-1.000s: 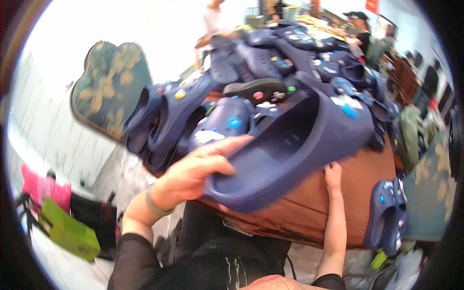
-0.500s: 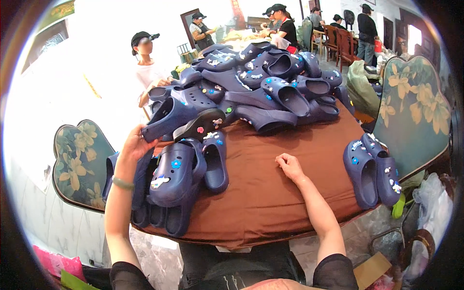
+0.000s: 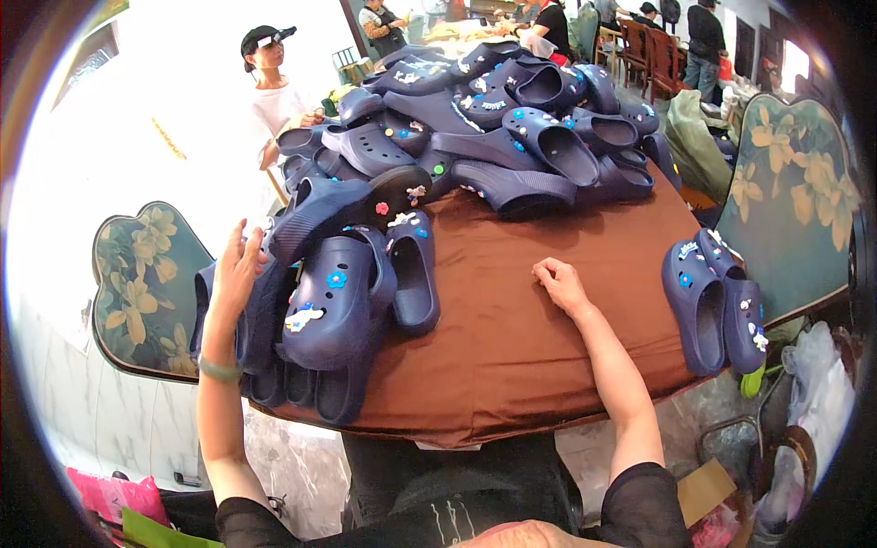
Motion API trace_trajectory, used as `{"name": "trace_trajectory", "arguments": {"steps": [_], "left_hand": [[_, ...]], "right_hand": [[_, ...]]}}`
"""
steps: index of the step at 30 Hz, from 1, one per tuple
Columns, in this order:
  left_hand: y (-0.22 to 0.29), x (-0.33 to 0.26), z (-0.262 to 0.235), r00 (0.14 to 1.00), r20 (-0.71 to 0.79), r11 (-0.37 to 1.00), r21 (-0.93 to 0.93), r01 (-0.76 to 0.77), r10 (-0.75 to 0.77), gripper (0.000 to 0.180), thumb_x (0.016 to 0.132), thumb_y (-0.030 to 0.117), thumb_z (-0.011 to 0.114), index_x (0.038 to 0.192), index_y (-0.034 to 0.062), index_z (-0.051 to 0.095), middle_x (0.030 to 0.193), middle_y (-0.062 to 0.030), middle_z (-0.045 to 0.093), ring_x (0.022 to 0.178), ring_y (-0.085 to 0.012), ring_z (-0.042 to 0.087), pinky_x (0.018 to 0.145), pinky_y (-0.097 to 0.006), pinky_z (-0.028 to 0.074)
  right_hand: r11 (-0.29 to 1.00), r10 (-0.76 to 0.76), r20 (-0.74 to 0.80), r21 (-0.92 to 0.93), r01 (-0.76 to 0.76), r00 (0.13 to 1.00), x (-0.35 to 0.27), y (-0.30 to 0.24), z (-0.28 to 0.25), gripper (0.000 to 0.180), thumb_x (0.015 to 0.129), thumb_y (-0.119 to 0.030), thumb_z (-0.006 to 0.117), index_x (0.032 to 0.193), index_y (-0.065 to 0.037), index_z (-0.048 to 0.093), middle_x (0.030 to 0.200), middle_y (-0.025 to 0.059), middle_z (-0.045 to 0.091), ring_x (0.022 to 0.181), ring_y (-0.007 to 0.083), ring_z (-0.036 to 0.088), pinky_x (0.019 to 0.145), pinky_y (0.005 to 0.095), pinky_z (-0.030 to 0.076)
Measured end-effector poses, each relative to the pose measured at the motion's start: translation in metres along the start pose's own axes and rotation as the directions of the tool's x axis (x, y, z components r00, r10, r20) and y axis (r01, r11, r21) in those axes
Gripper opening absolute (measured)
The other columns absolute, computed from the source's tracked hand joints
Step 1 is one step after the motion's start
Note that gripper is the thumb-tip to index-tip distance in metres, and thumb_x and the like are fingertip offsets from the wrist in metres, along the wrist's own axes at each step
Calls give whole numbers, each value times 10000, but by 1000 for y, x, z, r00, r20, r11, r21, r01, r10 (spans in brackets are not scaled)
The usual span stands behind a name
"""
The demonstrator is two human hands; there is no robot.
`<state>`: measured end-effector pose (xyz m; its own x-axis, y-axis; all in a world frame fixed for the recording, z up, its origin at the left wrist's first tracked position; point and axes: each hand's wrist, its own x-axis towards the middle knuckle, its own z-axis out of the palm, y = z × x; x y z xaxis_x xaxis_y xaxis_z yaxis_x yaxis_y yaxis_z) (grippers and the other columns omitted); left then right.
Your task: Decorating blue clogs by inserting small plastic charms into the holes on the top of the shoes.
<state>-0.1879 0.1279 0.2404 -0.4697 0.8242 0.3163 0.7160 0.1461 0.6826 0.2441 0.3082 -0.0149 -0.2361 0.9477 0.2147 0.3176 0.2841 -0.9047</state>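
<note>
left hand point(image 3: 236, 274) against navy clog stack point(image 3: 320, 310)

Bare brown tablecloth point(image 3: 548, 301) around the right hand point(image 3: 559, 283), open from six o'clock through three. Blocked at twelve o'clock by the big heap of navy clogs point(image 3: 493, 119). Crowded at nine o'clock by a stack of clogs point(image 3: 338, 310), left hand point(image 3: 236, 269) pressed against its far side. Hemmed at three o'clock by a pair of clogs point(image 3: 717, 306) at the table edge.
</note>
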Motion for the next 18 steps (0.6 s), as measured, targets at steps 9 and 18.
{"name": "trace_trajectory", "arguments": {"steps": [9,18], "left_hand": [[58,-150,-14,490,650,791,-311,-526,581,309,821,121,646,1090,-22,593,669,-82,576,568,-217,568,546,-319,463],[-76,-254,111,119,870,793,-371,-483,479,374,907,329,519,1051,-14,547,748,-185,588,736,-362,600,642,-439,484]], "right_hand": [[998,-59,-19,28,59,998,1,7,8,211,881,-214,569,878,-14,635,812,73,649,790,150,600,733,287,464],[998,-38,29,-49,39,999,1,-6,6,196,897,-186,561,880,-1,624,803,46,639,785,112,577,737,261,459]]}}
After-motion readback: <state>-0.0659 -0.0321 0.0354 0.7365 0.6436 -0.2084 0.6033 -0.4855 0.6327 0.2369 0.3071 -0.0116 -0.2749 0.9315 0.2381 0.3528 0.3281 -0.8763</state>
